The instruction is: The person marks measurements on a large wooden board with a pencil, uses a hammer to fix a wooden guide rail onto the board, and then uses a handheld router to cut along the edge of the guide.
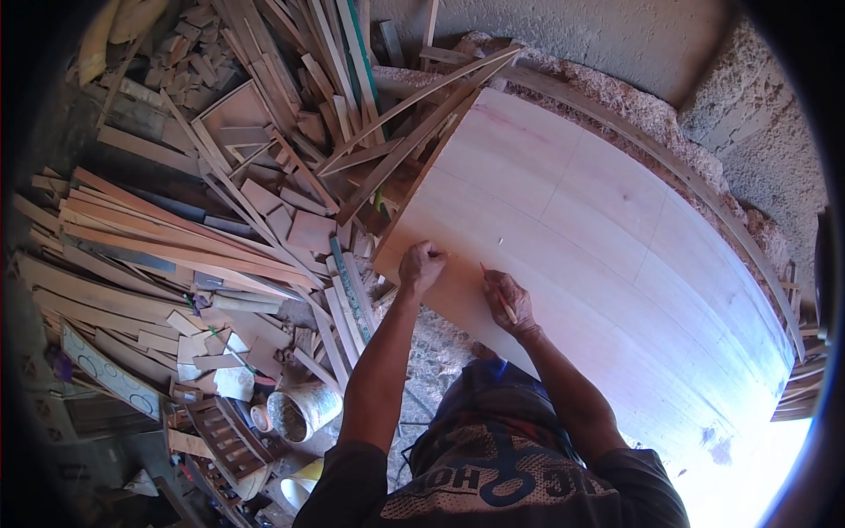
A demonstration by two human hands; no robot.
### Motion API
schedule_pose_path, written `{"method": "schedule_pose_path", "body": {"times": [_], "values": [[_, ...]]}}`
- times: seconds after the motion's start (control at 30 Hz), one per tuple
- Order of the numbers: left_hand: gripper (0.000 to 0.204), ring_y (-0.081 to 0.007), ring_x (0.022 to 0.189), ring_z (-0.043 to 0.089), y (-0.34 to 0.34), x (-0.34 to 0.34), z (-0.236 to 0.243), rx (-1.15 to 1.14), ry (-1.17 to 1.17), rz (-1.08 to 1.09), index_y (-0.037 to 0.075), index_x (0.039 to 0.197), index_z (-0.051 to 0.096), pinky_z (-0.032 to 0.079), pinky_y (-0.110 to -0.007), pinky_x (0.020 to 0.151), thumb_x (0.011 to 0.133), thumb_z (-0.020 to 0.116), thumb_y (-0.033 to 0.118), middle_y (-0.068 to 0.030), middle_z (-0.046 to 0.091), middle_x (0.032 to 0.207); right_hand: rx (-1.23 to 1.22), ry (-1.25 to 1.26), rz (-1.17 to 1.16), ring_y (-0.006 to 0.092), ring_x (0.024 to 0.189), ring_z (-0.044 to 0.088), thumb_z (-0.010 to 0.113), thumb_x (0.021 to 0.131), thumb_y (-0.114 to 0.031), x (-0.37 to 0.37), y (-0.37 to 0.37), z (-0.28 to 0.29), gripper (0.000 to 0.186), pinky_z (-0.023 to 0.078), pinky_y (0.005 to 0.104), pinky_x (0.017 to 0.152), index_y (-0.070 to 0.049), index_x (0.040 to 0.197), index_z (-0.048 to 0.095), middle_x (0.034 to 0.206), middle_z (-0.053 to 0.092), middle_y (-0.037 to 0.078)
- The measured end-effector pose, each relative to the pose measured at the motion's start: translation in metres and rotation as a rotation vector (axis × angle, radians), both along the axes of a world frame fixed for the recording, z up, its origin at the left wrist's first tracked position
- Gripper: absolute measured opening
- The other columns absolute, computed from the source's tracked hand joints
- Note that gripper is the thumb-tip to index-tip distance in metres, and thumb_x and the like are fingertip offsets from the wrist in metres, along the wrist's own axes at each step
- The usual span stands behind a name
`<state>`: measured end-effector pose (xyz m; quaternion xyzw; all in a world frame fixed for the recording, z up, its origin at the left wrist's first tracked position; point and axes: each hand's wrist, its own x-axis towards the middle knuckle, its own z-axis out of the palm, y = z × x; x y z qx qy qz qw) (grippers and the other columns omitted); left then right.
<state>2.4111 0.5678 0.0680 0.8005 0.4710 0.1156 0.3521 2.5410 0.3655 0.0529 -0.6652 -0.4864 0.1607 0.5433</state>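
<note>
A large pale wooden board point(607, 246), marked with faint straight pencil lines, lies in front of me. My left hand point(421, 262) is on its near left part, fingers closed in a pinch; what they hold, if anything, is too small to make out. A short way to its right, my right hand point(508, 299) grips a slim red pencil point(503, 304), its tip at the board's surface. A small white fleck point(500, 240) lies on the board above my hands.
Heaps of wooden strips point(150, 238) and offcuts fill the left, with a white bucket point(301, 412) and a slatted wooden piece point(231, 437) lower down. Long battens point(414, 132) lean by the board's left edge. A rough concrete wall point(598, 40) stands behind it.
</note>
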Motion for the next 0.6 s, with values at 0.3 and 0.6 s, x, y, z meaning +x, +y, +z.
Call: {"method": "schedule_pose_path", "body": {"times": [0.3, 0.6], "values": [[0.020, -0.0294, 0.077, 0.073, 0.006, -0.002, -0.010, -0.011, 0.030, -0.007, 0.005, 0.082, 0.073, 0.055, -0.039, 0.071, 0.078, 0.075, 0.025, -0.0118, 0.075, 0.081, -0.043, 0.004, 0.017, 0.0374, 0.093, 0.069, 0.063, 0.095, -0.016, 0.001, -0.002, 0.000, 0.028, 0.058, 0.0428, 0.078, -0.009, 0.120, 0.056, 0.106, 0.067, 0.016], [0.020, -0.0204, 0.061, 0.069, 0.007, 0.005, 0.005, -0.115, 0.037, -0.011, 0.004, 0.074, 0.071, 0.053, -0.035, 0.062, 0.079, 0.074, 0.023, -0.0092, 0.072, 0.068, -0.129, 0.013, 0.027, 0.0350, 0.090, 0.070, 0.066, 0.093, -0.021, -0.003, -0.001, 0.003, 0.029, 0.057, 0.0437, 0.077, -0.011, 0.118, 0.054, 0.096, 0.069, 0.013]]}}
